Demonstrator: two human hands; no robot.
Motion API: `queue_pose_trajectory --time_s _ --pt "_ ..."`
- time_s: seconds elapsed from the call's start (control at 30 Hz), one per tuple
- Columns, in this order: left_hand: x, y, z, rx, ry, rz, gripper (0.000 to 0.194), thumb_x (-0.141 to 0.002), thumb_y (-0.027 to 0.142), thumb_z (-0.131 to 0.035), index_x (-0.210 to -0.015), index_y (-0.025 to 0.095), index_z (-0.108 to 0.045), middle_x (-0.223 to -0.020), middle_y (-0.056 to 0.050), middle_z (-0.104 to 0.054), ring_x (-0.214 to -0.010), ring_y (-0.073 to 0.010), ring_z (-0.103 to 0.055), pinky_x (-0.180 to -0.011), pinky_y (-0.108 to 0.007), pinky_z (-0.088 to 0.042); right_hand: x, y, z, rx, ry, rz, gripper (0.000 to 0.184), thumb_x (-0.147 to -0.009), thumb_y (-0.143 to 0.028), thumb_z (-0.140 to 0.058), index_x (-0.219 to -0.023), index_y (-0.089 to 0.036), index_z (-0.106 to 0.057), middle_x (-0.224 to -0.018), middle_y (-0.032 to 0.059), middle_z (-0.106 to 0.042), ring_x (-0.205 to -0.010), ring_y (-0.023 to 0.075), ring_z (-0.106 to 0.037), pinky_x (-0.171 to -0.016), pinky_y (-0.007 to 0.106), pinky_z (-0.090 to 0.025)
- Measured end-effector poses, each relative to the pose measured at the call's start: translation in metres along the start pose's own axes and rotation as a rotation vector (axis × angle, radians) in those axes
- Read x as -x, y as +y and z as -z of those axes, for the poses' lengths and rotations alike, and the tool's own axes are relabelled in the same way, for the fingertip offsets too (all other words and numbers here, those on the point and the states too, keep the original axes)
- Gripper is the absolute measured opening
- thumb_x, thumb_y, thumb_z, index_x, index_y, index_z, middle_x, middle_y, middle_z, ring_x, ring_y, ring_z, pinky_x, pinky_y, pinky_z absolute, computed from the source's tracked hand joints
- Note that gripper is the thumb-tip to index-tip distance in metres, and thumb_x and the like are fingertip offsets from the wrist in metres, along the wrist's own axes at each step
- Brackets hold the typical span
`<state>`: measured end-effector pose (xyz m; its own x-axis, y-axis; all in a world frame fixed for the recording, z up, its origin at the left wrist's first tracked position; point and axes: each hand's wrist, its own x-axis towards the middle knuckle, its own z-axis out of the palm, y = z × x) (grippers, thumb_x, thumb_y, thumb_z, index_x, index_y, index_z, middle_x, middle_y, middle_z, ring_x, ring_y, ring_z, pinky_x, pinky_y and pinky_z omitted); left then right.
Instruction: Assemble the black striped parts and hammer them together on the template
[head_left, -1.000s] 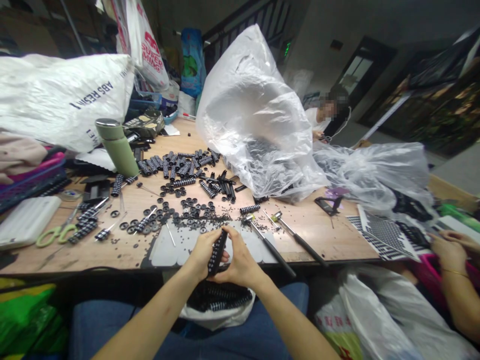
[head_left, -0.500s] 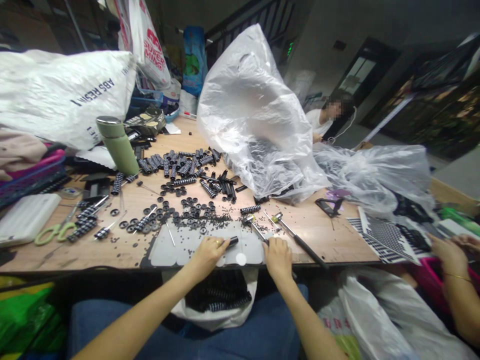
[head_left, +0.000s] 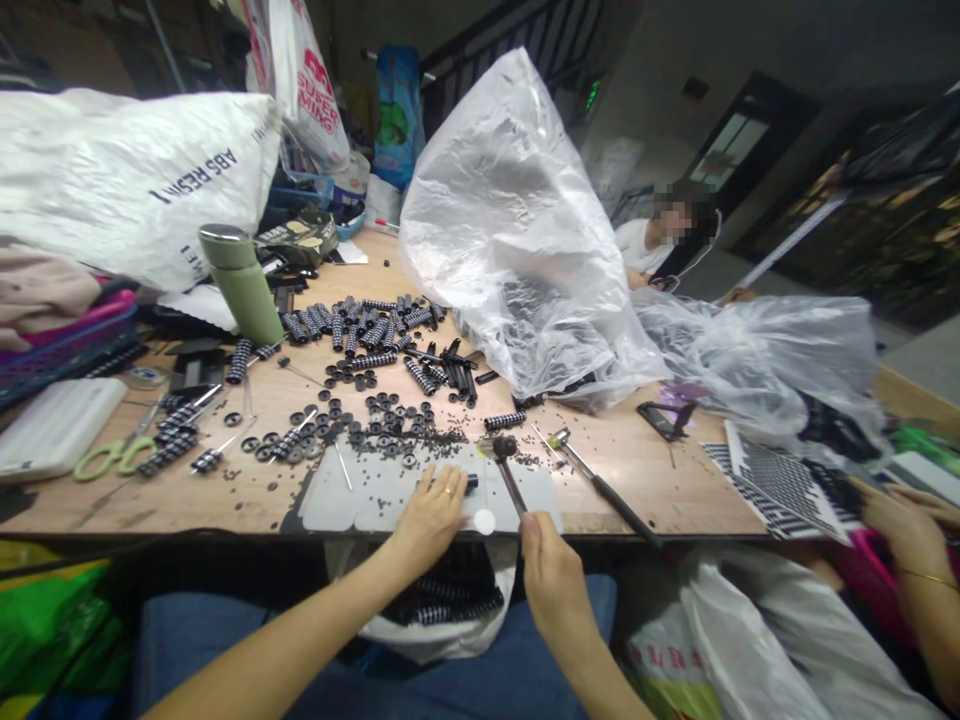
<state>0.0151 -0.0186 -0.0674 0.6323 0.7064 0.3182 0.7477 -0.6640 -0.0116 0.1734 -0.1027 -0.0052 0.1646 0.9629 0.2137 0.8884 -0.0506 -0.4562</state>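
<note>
My left hand [head_left: 431, 515] lies over a short black tube [head_left: 471, 483], its fingers pressed on it against the grey board [head_left: 322, 505]. Part of the tube is covered by the fingers. In my right hand [head_left: 551, 575] is the handle of a hammer [head_left: 510, 480], its head raised just above the board's far edge. A second hammer [head_left: 604, 485] with a dark grip rests to the right. Beyond the board are scattered tiny black bits, many black rings [head_left: 382, 425] and a black-and-white patterned tube [head_left: 504, 421].
A heap of patterned tubes [head_left: 367, 325] lies behind the rings. Scissors [head_left: 116, 455] and a green flask [head_left: 240, 285] stand left. A big clear plastic bag [head_left: 517, 230] fills the back. Below the table edge, an open bag [head_left: 472, 630] holds more tubes. Another person's hands [head_left: 907, 530] are at right.
The hammer in my right hand has lifted and turned, its handle now steeper. My right hand has moved down toward me. My left fingers have shifted and now lie flatter across the black tube.
</note>
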Motion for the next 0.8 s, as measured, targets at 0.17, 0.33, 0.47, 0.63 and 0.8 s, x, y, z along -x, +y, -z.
queue_pose_trajectory --time_s 0.17,0.33,0.47,0.63,0.8 --pt "0.005 0.019 -0.008 0.082 -0.035 0.036 0.064 -0.082 0.044 -0.037 -0.128 0.001 -0.034 -0.134 -0.021 -0.038 -0.127 -0.0302 -0.027 -0.103 -0.044 -0.021 0.005 -0.034 0.0 -0.133 0.068 0.133 0.039 -0.093 -0.036 -0.017 -0.078 -0.019 -0.049 -0.06 0.0018 -0.056 -0.054 0.0144 -0.055 -0.05 0.022 -0.037" --pt "0.007 0.014 -0.016 0.15 -0.025 0.002 0.054 -0.081 0.024 -0.035 -0.128 -0.001 -0.032 -0.134 -0.023 -0.036 -0.126 -0.0285 -0.029 -0.102 -0.044 -0.023 0.011 -0.033 -0.034 0.155 -0.133 0.182 0.044 -0.093 -0.038 -0.014 -0.07 -0.021 -0.048 -0.058 0.0027 -0.058 -0.048 0.0168 -0.056 -0.044 0.024 -0.03" --pt "-0.004 0.008 -0.004 0.247 -0.06 0.071 0.038 -0.083 0.016 -0.035 -0.118 0.006 -0.045 -0.115 -0.019 -0.053 -0.11 -0.0258 -0.046 -0.091 -0.042 -0.036 0.0 -0.021 -0.027 0.111 -0.126 0.096 0.042 -0.093 -0.039 -0.013 -0.074 -0.022 -0.046 -0.063 0.0011 -0.06 -0.053 0.0161 -0.058 -0.048 0.024 -0.032" --pt "-0.007 -0.005 0.035 0.363 -0.164 0.072 0.019 -0.082 0.016 -0.042 -0.093 0.017 -0.057 -0.084 -0.008 -0.06 -0.083 -0.0199 -0.055 -0.072 -0.031 -0.045 -0.025 0.016 -0.018 0.241 -0.067 -0.074 0.041 -0.091 -0.043 -0.014 -0.075 -0.023 -0.046 -0.062 0.0023 -0.061 -0.056 0.0197 -0.06 -0.047 0.026 -0.031" --pt "0.005 -0.081 0.071 0.031 -0.104 0.621 0.03 -0.084 0.012 -0.032 -0.103 0.012 -0.055 -0.093 -0.015 -0.058 -0.087 -0.0236 -0.055 -0.072 -0.037 -0.044 -0.038 0.064 -0.033 0.411 -0.017 -0.086 0.04 -0.091 -0.042 -0.016 -0.073 -0.022 -0.046 -0.07 0.0055 -0.062 -0.058 0.021 -0.06 -0.048 0.028 -0.032"
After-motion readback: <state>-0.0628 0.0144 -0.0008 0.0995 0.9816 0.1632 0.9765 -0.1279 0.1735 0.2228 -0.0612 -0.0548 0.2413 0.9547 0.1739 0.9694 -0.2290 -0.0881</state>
